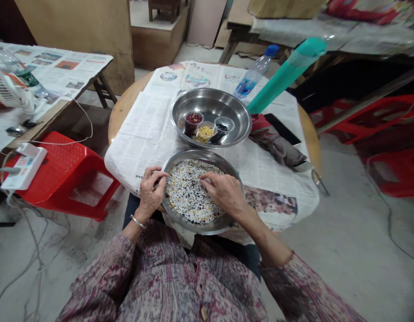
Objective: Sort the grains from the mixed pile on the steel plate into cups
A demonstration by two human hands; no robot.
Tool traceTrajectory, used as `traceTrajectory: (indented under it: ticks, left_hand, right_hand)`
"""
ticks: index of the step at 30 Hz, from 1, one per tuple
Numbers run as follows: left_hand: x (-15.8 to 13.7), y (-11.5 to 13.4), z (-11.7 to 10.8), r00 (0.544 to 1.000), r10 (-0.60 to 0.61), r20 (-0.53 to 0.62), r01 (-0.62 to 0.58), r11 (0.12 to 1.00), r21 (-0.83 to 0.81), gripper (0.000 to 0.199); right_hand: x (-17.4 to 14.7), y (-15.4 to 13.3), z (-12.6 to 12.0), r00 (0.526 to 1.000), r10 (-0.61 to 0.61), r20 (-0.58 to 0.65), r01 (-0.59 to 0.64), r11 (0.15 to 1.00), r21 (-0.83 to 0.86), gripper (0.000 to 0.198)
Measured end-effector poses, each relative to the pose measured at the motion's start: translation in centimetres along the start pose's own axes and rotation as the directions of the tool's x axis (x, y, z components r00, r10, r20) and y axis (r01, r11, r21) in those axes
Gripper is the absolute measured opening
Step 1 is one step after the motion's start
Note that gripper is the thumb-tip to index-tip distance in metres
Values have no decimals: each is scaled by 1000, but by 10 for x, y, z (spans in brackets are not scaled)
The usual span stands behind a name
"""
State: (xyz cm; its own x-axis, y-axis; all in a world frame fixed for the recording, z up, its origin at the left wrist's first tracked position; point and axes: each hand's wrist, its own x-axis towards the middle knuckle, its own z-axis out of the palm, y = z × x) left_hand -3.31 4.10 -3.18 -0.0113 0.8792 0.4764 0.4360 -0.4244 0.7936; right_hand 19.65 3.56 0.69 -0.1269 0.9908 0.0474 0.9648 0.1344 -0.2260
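Note:
A shallow steel basin (241,183) sits at the near table edge, spread with white grains mixed with black and yellow ones (189,192). My left hand (152,190) is at its left rim, thumb and forefinger closed on the edge, the other fingers curled. Over the right side of the grains, my right hand (225,192) has thumb and fingertips pinched together; whatever is between them is too small to make out. Behind stands a larger steel basin (233,107) holding clear cups of dark red beans (194,118), yellow grains (205,133) and black beans (222,128).
Newspaper (136,129) covers the round table. Behind the basins are a plastic bottle (257,71) and a long green tube (287,74); a dark phone (282,129) and crumpled cloth (279,145) lie right. A red stool (69,170) with a power strip (24,167) stands left.

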Motion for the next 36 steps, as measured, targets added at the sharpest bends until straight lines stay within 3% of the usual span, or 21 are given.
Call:
traceTrajectory:
  ticks: [8, 19, 27, 36]
  left_hand:
    - [0, 0, -1, 1000, -5, 10, 5, 1000, -7, 13]
    - [0, 0, 0, 1000, -5, 9, 5, 1000, -1, 13]
    - [1, 2, 0, 1000, 6, 8, -6, 1000, 3, 14]
    - [1, 3, 0, 1000, 1, 15, -1, 1000, 10, 13]
  right_hand:
    - [2, -10, 8, 997, -43, 60, 44, 999, -15, 20]
    - [2, -14, 5, 999, 1, 49, -4, 999, 53, 18]
    - [-2, -17, 15, 999, -33, 33, 27, 984, 174, 24]
    - [4, -25, 26, 1000, -25, -1, 25, 989, 145, 33]
